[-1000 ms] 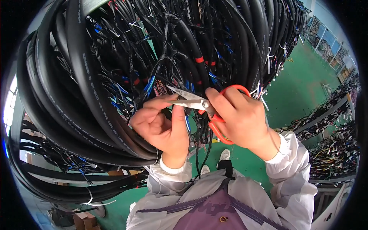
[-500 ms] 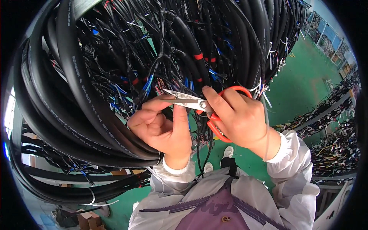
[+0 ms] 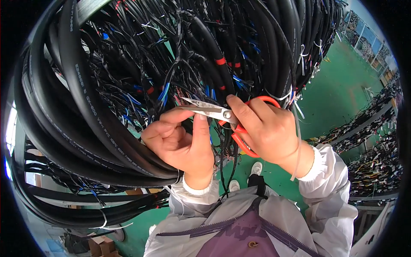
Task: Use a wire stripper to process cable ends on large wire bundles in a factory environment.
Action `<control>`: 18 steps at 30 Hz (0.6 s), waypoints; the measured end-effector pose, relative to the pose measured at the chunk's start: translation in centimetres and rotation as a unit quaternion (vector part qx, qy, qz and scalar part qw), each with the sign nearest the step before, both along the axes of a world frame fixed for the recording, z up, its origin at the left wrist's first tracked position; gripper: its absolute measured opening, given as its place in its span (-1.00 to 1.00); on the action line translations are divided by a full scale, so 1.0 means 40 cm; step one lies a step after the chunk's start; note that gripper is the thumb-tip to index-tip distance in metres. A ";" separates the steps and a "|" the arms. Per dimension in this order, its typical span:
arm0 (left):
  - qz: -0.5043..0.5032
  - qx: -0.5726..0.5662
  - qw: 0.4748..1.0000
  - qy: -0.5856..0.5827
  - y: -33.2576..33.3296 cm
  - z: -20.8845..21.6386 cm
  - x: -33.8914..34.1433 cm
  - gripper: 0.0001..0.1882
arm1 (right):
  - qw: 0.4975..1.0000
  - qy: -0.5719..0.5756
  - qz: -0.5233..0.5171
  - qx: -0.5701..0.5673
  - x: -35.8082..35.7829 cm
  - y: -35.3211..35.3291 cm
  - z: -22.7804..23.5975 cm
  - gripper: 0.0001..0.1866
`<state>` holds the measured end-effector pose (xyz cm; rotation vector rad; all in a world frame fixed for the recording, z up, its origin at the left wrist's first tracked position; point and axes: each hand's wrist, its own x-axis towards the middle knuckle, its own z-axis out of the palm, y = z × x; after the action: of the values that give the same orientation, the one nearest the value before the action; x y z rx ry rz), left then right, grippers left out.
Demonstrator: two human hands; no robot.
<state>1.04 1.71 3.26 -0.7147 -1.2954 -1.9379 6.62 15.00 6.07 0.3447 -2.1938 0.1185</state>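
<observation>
The scissors (image 3: 227,115) are in the right hand (image 3: 270,130), whose fingers are wrapped around the red handles (image 3: 244,146), with the forefinger stretched along the far side, by the pivot. The blades point left, a narrow gap between their tips, and lie across the ends of the thumb and forefinger of the left hand (image 3: 182,143). That thumb and forefinger come close together, with the other fingers curled in toward the palm; whether they pinch anything I cannot tell, as the blades cover the spot. A pale strip (image 3: 298,150) lies over the right wrist. Thick black cables (image 3: 92,107) loop to the left of the hands, and blue wires (image 3: 164,95) hang just beyond the blades, on the far side.
</observation>
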 end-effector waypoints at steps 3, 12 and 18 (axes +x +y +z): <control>-0.003 0.003 1.000 0.003 -0.001 -0.001 -0.002 -0.49 | 1.000 -0.003 -0.006 0.010 -0.001 0.002 0.004 -0.64; -0.013 0.004 1.000 0.019 -0.003 -0.003 -0.013 -0.50 | 0.999 -0.010 -0.001 0.035 -0.005 0.015 0.016 -0.64; -0.035 0.008 0.999 0.006 -0.007 -0.001 -0.014 -0.52 | 0.999 -0.028 0.004 0.037 -0.001 0.018 0.018 -0.68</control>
<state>0.47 1.44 3.23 -0.7730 -1.2611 -1.9939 6.58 15.72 6.81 0.3956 -2.2572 0.0509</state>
